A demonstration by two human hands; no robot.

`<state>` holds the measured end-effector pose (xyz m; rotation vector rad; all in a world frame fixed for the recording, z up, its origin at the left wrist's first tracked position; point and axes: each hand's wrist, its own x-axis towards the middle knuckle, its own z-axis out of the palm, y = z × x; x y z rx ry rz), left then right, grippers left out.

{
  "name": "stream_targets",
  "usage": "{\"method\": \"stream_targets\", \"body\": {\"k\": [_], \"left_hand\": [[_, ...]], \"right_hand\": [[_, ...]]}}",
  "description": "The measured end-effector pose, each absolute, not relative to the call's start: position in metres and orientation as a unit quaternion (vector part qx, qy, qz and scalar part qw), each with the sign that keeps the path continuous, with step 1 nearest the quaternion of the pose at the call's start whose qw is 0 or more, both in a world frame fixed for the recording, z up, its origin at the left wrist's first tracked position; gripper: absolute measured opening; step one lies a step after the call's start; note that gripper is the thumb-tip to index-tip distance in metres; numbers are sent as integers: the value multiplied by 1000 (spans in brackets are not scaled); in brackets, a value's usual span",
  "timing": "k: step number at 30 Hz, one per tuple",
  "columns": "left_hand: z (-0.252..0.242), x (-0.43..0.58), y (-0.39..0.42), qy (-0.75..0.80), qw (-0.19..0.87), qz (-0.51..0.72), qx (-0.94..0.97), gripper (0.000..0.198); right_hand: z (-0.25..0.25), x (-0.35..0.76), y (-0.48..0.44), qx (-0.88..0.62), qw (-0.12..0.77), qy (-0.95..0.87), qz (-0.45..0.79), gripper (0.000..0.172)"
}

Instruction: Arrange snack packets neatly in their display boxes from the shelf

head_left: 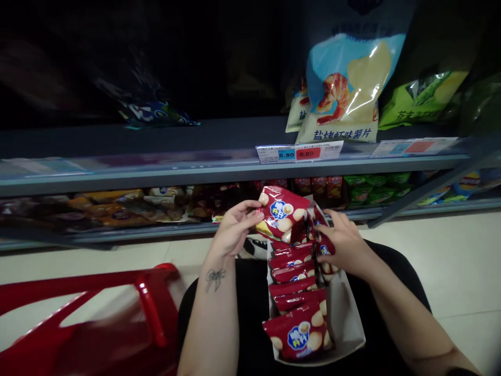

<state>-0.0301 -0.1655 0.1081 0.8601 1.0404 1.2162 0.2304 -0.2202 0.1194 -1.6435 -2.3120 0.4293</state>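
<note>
A white cardboard box (349, 324) rests on my lap, with several small red snack packets (293, 274) standing in a row along its left side. At its far end, my left hand (234, 227) pinches the left edge of one red snack packet (282, 213), which is tilted with its printed front facing up. My right hand (342, 241) reaches over the box's right wall with its fingers spread. Its fingertips touch red packets (324, 249) along the right side of the box. The near right part of the box shows its bare white bottom.
A shelf (219, 156) crosses ahead, bearing a large shrimp chip bag (348, 83), a green bag (425, 99) and a price label (299, 152). Packets fill the lower shelf, among them green packets (376, 189). A red plastic basket or cart (156, 308) stands at my left.
</note>
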Motion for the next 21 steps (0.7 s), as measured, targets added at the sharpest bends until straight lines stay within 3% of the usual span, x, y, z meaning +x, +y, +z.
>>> {"method": "stream_targets", "body": {"k": [2,4,8,10,13,17,21], "left_hand": [[107,-16,-170,417,638,530,372,35],[105,0,-173,392,645,528,390,34],[100,19,-176,396,646,503,415,40],[97,20,-175,429,636,494,408,40],[94,16,-174,474,603,478,428,39],[95,16,-178,500,517,509,473,32],[97,25,-182,526,406,560,494,24]], "right_hand": [[118,239,-210,-504,270,-753,324,63],[115,240,-203,-456,375,-661,464,61],[106,229,-198,-477,482,-527,512,38],[102,224,-198,-497,518,-473,511,35],[100,223,-199,-487,543,-429,532,37],[101,220,-200,-471,486,-453,580,39],[105,216,-202,-480,503,-479,537,38]]}}
